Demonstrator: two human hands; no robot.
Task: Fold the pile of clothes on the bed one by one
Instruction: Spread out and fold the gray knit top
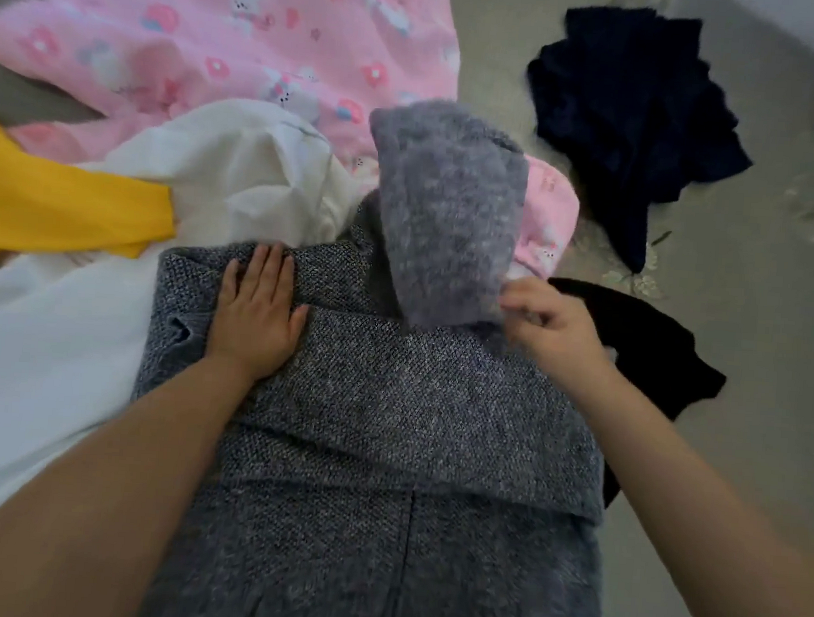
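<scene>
Grey speckled knitted sweater [380,402] on bed, left hand [254,318] pressing flat, fingers straight, right hand [549,331] at 3 o'clock pinching its fuzzy raised sleeve [444,210]

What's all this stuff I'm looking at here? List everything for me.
grey knit garment: one, speckled grey, centre, partly folded, one fuzzy part lifted.
white garment: at least one, white, left of the grey knit.
yellow garment: one, yellow, far left.
pink printed cloth: one, pink with small pictures, top left.
navy garment: one, dark blue, crumpled, top right.
black garment: one, black, right of the grey knit.
bed cover: one, pale beige, under everything.
left hand: flat on the grey knit.
right hand: pinching the lifted grey part.
</scene>
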